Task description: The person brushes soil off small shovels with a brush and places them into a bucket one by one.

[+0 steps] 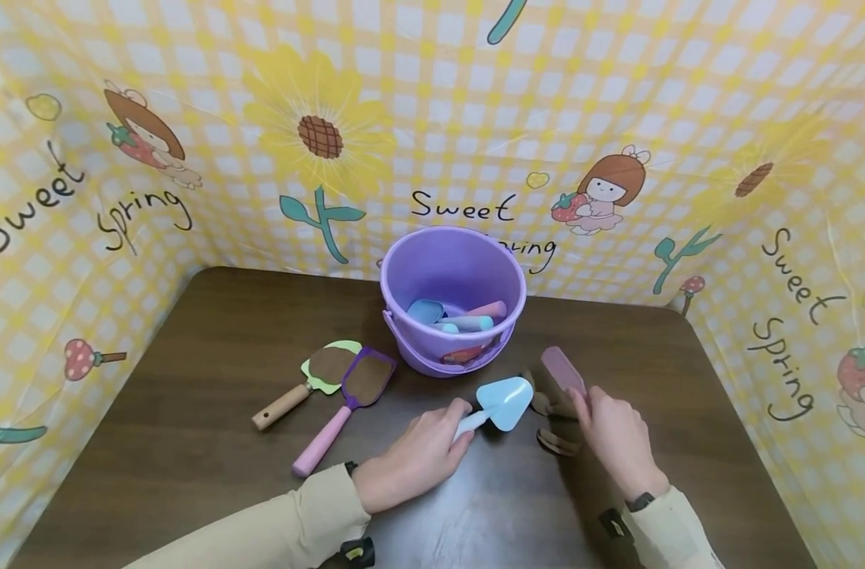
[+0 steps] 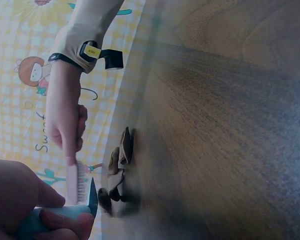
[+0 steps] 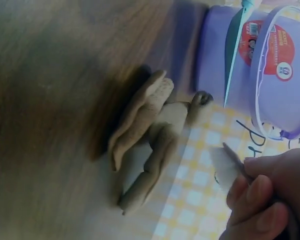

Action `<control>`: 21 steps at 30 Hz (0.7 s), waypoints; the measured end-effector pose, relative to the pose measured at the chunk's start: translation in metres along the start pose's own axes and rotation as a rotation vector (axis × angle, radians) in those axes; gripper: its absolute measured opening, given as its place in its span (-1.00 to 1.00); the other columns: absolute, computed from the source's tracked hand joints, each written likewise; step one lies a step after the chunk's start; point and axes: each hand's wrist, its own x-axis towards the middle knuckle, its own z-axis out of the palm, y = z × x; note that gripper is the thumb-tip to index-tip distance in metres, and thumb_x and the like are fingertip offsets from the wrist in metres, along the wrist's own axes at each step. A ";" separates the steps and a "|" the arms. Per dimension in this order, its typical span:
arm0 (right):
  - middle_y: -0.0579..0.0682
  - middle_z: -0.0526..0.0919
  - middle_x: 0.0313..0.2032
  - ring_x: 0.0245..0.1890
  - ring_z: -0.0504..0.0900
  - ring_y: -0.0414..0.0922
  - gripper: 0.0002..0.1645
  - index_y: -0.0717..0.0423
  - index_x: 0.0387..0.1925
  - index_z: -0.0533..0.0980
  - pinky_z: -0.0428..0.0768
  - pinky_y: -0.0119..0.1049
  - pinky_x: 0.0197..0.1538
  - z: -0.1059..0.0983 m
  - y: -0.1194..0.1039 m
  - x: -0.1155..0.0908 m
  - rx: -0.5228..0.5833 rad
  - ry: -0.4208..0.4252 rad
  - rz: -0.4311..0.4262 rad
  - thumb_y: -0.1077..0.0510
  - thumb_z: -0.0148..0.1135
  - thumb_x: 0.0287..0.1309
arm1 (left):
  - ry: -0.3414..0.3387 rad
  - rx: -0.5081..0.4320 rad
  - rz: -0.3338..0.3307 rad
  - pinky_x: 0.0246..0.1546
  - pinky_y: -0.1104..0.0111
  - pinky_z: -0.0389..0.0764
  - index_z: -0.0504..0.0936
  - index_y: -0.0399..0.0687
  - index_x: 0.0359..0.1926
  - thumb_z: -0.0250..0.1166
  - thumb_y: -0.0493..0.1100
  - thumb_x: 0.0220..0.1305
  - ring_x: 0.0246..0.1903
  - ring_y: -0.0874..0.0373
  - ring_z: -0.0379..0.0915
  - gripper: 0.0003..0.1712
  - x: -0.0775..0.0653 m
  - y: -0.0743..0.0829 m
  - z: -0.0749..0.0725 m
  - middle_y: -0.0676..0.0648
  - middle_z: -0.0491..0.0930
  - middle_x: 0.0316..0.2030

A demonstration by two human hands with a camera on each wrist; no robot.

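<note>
My left hand (image 1: 419, 452) grips the pale blue handle of a small trowel (image 1: 509, 401), whose blade points away to the right above the table. My right hand (image 1: 620, 438) holds a pink brush (image 1: 564, 370); in the left wrist view its short bristles (image 2: 81, 186) show. Between the two tools, several brown, pod-like pieces (image 1: 556, 442) lie on the tabletop. The right wrist view shows these brown pieces (image 3: 162, 135) close up, long and curved, with the brush apart from them. What they are made of I cannot tell.
A purple bucket (image 1: 453, 276) behind the hands contains several small tools with blue and pink handles. To the left lie a green-rimmed tool (image 1: 283, 406) with a wooden handle and a purple-rimmed one (image 1: 323, 441) with a pink handle. Yellow checked cloth (image 1: 318, 47) surrounds the brown table (image 1: 190, 379).
</note>
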 end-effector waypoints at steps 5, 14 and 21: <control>-0.11 0.26 -0.69 -0.73 0.29 -0.15 -0.51 0.08 -0.57 0.33 0.26 -0.24 -0.66 -0.003 -0.012 -0.005 0.053 0.008 -0.070 0.03 0.20 0.51 | 0.010 0.003 -0.004 -0.47 0.31 0.52 0.52 -0.26 -0.04 0.29 -0.30 0.43 -0.49 0.17 0.46 -0.83 0.001 0.000 -0.001 -0.05 0.55 -0.41; -0.20 0.25 -0.66 -0.67 0.26 -0.27 -0.53 -0.04 -0.59 0.35 0.26 -0.34 -0.58 0.006 -0.043 -0.022 0.148 -0.066 -0.173 0.02 0.31 0.43 | 0.015 0.004 -0.004 -0.47 0.32 0.52 0.56 -0.25 -0.08 0.29 -0.27 0.44 -0.48 0.19 0.45 -0.87 0.000 0.001 0.004 -0.01 0.52 -0.41; -0.26 0.21 -0.66 -0.68 0.21 -0.32 -0.56 -0.09 -0.56 0.37 0.23 -0.39 -0.56 0.014 -0.045 -0.022 0.209 -0.141 -0.177 -0.01 0.33 0.41 | 0.042 0.019 -0.022 -0.43 0.29 0.58 0.60 -0.26 -0.14 0.39 -0.27 0.36 -0.43 0.14 0.53 -0.83 0.005 0.003 -0.002 -0.08 0.59 -0.37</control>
